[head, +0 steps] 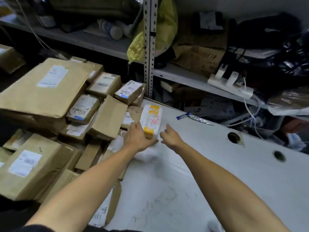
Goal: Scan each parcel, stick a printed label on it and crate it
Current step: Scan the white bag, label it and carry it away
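A white and yellow parcel, soft plastic wrap with red handwriting on top, lies on the pale, scuffed bench near its far left edge, just beside a heap of brown cardboard boxes with white printed labels. The left hand lies flat with fingers straight, touching the parcel's near left corner, resting partly on a crumpled white bag. The right hand hovers just right of the parcel, fingers loosely spread, holding nothing. A thin foil wrapper lies farther back. Two round holes pierce the bench's right side.
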`<state>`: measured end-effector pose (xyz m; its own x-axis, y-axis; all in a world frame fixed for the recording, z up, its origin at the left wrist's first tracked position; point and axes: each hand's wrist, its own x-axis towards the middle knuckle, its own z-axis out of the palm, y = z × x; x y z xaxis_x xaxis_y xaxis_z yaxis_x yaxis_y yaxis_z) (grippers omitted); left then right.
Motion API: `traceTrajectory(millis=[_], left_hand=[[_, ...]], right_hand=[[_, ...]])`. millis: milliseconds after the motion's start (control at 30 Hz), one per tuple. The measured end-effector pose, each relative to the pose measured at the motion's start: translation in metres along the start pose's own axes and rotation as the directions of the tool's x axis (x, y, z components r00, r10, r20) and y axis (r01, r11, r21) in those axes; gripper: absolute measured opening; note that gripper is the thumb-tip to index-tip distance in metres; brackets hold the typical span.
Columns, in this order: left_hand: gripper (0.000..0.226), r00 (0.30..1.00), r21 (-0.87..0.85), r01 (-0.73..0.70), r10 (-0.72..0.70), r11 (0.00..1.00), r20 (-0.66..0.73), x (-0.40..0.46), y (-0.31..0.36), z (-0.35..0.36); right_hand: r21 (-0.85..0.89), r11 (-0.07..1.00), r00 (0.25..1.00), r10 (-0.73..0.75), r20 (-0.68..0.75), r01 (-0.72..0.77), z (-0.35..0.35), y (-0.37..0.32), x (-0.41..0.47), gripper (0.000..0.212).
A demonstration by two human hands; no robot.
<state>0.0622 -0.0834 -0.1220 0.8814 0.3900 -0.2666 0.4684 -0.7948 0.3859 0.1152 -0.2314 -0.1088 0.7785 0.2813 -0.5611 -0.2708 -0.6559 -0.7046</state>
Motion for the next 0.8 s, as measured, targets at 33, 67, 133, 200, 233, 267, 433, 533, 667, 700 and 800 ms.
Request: traceTrajectory(millis=[33, 67, 133, 200, 233, 267, 433, 533, 667, 700, 800], left_hand=[[0.107, 1.000, 0.008, 0.007, -0.007, 1.000, -0.007, 0.005, 0.002, 0.005], [0.107, 1.000, 0.001, 0.015, -0.015, 1.000, -0.020, 0.008, 0.005, 0.008], [0.109, 0.998, -0.036, 0.046, -0.048, 0.998, -0.047, 0.014, 0.009, 0.012], [0.112, 0.995, -0.039, 0.080, -0.082, 0.996, -0.061, 0.018, 0.009, 0.016], [0.112, 0.993, -0.029, 0.089, -0.090, 0.996, -0.071, 0.019, 0.009, 0.018], [0.111, 0.993, -0.019, 0.090, -0.091, 0.996, -0.081, 0.019, 0.008, 0.019], [0.103, 0.995, -0.058, -0.066, 0.061, 0.996, -0.078, 0.010, 0.007, 0.022], [0.102, 0.967, -0.102, -0.253, 0.250, 0.962, -0.040, -0.004, 0.007, 0.024], [0.101, 0.807, -0.182, -0.567, 0.586, 0.804, 0.071, -0.027, 0.018, 0.024], [0.101, 0.756, -0.205, -0.623, 0.648, 0.755, 0.090, -0.033, 0.024, 0.024], [0.112, 0.660, -0.303, -0.666, 0.728, 0.681, 0.186, -0.048, 0.046, 0.032]], right_hand=[[0.054, 0.998, 1.000, 0.016, 0.017, -0.017, 0.001, -0.001, 0.006, 0.071], [0.088, 0.996, 0.999, 0.013, 0.032, -0.016, 0.003, -0.002, 0.010, 0.064], [0.166, 0.986, 0.999, 0.002, 0.033, -0.007, 0.005, -0.007, 0.009, 0.054], [0.281, 0.960, 1.000, 0.011, 0.006, -0.012, 0.006, -0.006, 0.011, 0.054], [0.337, 0.942, 1.000, 0.013, -0.008, -0.010, 0.006, -0.006, 0.010, 0.054], [0.378, 0.926, 1.000, 0.015, -0.020, -0.006, 0.006, -0.006, 0.008, 0.054], [0.492, 0.870, 0.994, 0.072, -0.078, -0.025, 0.006, 0.020, -0.010, 0.062], [0.564, 0.825, 0.973, 0.149, -0.175, -0.025, -0.001, 0.053, -0.027, 0.078], [0.758, 0.650, 0.934, 0.305, -0.184, -0.063, -0.012, 0.096, -0.060, 0.086], [0.798, 0.599, 0.932, 0.319, -0.170, -0.060, -0.014, 0.105, -0.069, 0.082], [0.879, 0.477, 0.919, 0.335, -0.209, 0.026, -0.016, 0.133, -0.093, 0.069]])
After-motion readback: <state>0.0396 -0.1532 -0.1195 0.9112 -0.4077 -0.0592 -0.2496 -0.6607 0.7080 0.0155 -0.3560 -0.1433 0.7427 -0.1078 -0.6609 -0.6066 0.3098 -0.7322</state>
